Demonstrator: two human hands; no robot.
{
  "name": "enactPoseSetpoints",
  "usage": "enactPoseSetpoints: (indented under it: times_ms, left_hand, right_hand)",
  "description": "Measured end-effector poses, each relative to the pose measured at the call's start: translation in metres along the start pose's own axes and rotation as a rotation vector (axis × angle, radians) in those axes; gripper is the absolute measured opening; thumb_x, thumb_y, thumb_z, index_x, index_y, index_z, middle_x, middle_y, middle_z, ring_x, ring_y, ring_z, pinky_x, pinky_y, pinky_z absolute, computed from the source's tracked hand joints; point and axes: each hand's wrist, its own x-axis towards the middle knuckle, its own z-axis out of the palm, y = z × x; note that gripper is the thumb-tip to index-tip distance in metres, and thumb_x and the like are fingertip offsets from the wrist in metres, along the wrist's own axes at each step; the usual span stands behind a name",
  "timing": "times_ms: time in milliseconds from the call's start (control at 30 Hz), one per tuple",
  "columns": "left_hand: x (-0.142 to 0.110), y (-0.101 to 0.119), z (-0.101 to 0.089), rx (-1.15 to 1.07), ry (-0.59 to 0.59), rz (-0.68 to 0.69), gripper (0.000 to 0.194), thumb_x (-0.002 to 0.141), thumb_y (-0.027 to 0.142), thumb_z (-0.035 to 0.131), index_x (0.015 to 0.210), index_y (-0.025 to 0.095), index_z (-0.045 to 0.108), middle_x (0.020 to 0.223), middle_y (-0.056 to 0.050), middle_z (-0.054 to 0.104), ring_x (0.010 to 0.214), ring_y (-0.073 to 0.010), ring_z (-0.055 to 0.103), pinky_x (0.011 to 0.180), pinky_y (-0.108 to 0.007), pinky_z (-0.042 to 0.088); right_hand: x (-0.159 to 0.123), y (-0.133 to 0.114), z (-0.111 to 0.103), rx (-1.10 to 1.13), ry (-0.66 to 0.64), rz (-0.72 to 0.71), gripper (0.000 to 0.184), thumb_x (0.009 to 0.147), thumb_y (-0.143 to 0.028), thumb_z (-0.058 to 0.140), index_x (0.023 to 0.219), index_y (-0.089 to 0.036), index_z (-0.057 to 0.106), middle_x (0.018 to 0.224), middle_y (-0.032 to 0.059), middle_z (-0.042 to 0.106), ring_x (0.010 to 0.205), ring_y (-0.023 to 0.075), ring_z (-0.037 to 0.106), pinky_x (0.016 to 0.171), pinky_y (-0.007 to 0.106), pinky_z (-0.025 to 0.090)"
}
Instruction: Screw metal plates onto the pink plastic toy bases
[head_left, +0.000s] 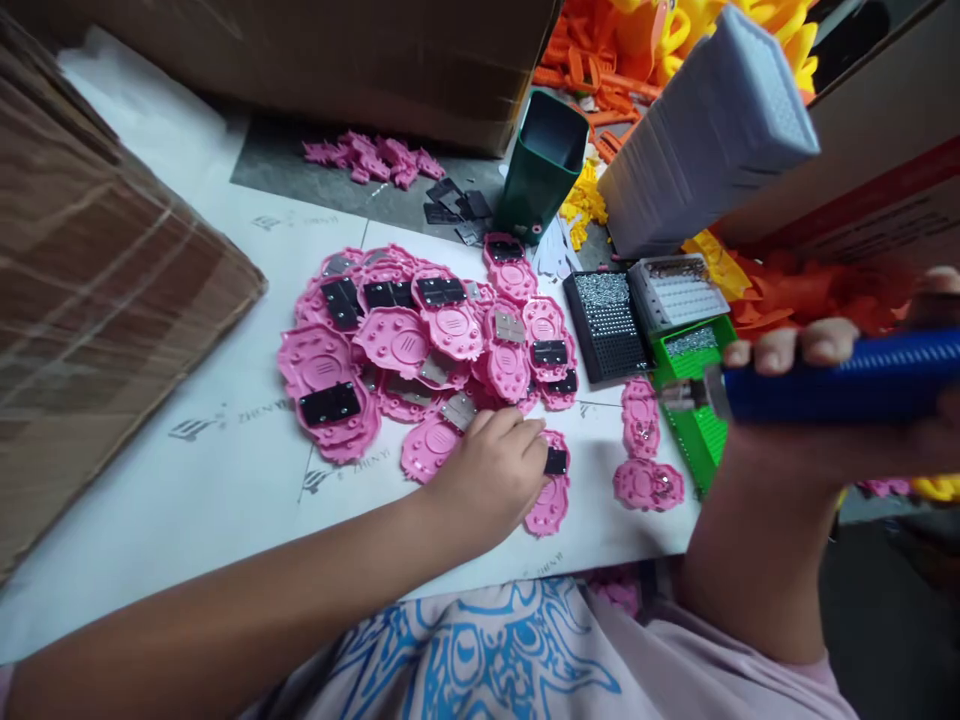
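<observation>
My left hand (pixel 491 470) is closed, its curled fingertips at the edge of a pink plastic part (pixel 547 508) with a black cover; the fingers partly hide it. My right hand (pixel 795 350) is wrapped round a blue electric screwdriver (pixel 847 380), held up at the right with its tip pointing left, slightly blurred. Past my left hand lies a heap of pink parts (pixel 397 340), several with black or grey metal-looking covers. Two more pink parts (pixel 649 484) with small shiny metal bits lie below the screwdriver's tip.
A black screw tray (pixel 606 325), a white tray (pixel 679 290) and a green tray (pixel 686 425) stand at the right. Behind are a dark green cup (pixel 540 165), a pale stack (pixel 705 140) and small pink pieces (pixel 371 158). Cardboard boxes (pixel 112 300) border the left and back.
</observation>
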Motion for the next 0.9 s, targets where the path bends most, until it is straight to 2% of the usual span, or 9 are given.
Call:
enactPoseSetpoints:
  times_ms: [33,67,100,167,267,367,567,900]
  left_hand:
    - [0.000,0.000,0.000,0.004,-0.003,0.005,0.015,0.083,0.020,0.058,0.091,0.009,0.066,0.104,-0.012,0.066,0.094,-0.0273,0.054,0.077,-0.039,0.043]
    - [0.000,0.000,0.000,0.010,-0.009,0.012,0.016,0.083,0.021,0.058,0.091,0.009,0.066,0.104,-0.013,0.066,0.094,-0.0276,0.054,0.077,-0.039,0.043]
    - [0.000,0.000,-0.001,0.020,-0.014,0.020,0.016,0.084,0.021,0.058,0.092,0.009,0.065,0.104,-0.013,0.066,0.094,-0.0280,0.054,0.077,-0.039,0.043]
    - [0.000,0.000,-0.002,0.041,-0.024,0.032,0.017,0.084,0.020,0.057,0.094,0.008,0.065,0.104,-0.013,0.066,0.095,-0.0289,0.054,0.076,-0.040,0.042]
    - [0.001,0.001,-0.003,0.047,-0.044,0.028,0.018,0.086,0.019,0.054,0.096,0.008,0.065,0.102,-0.013,0.066,0.094,-0.0291,0.054,0.075,-0.040,0.041]
    - [0.002,0.001,-0.005,0.031,-0.074,0.010,0.018,0.087,0.020,0.053,0.096,0.009,0.065,0.099,-0.012,0.066,0.093,-0.0278,0.054,0.075,-0.039,0.039]
    - [0.002,0.003,-0.005,0.031,-0.107,-0.005,0.018,0.088,0.020,0.051,0.096,0.010,0.064,0.099,-0.012,0.065,0.092,-0.0266,0.052,0.075,-0.037,0.037]
    - [0.003,0.003,-0.006,0.032,-0.135,-0.004,0.018,0.089,0.021,0.051,0.098,0.011,0.063,0.099,-0.012,0.063,0.094,-0.0269,0.050,0.075,-0.038,0.035]
  right_hand:
    - [-0.014,-0.004,-0.001,0.009,-0.074,-0.015,0.041,0.056,-0.046,0.059,0.094,-0.033,0.060,0.055,-0.0043,0.049,0.048,0.0174,0.051,0.049,0.038,0.051]
    - [-0.028,-0.006,-0.001,0.005,-0.229,0.058,0.043,0.055,-0.045,0.062,0.097,-0.034,0.061,0.058,-0.0033,0.051,0.052,0.0189,0.053,0.054,0.042,0.053]
    - [-0.041,-0.006,0.000,0.019,-0.312,0.055,0.044,0.058,-0.045,0.063,0.100,-0.034,0.060,0.059,-0.0029,0.052,0.053,0.0191,0.052,0.055,0.043,0.053]
    - [-0.063,-0.004,0.003,0.000,-0.396,0.102,0.046,0.064,-0.045,0.064,0.108,-0.037,0.056,0.065,-0.0023,0.055,0.059,0.0203,0.054,0.061,0.045,0.052]
    - [-0.083,0.004,0.015,-0.026,-0.299,0.074,0.046,0.068,-0.042,0.063,0.112,-0.034,0.053,0.069,-0.0010,0.055,0.062,0.0213,0.054,0.065,0.046,0.050]
    - [-0.088,0.011,0.024,-0.006,-0.217,0.009,0.044,0.069,-0.037,0.059,0.112,-0.030,0.053,0.067,0.0006,0.054,0.060,0.0208,0.053,0.064,0.044,0.048]
    - [-0.082,0.016,0.018,-0.042,-0.243,0.028,0.044,0.068,-0.042,0.062,0.110,-0.034,0.054,0.066,-0.0004,0.054,0.059,0.0215,0.053,0.063,0.047,0.050]
    - [-0.080,0.018,0.017,-0.043,-0.270,0.025,0.044,0.068,-0.040,0.061,0.111,-0.033,0.054,0.067,-0.0001,0.055,0.060,0.0223,0.053,0.063,0.048,0.050]
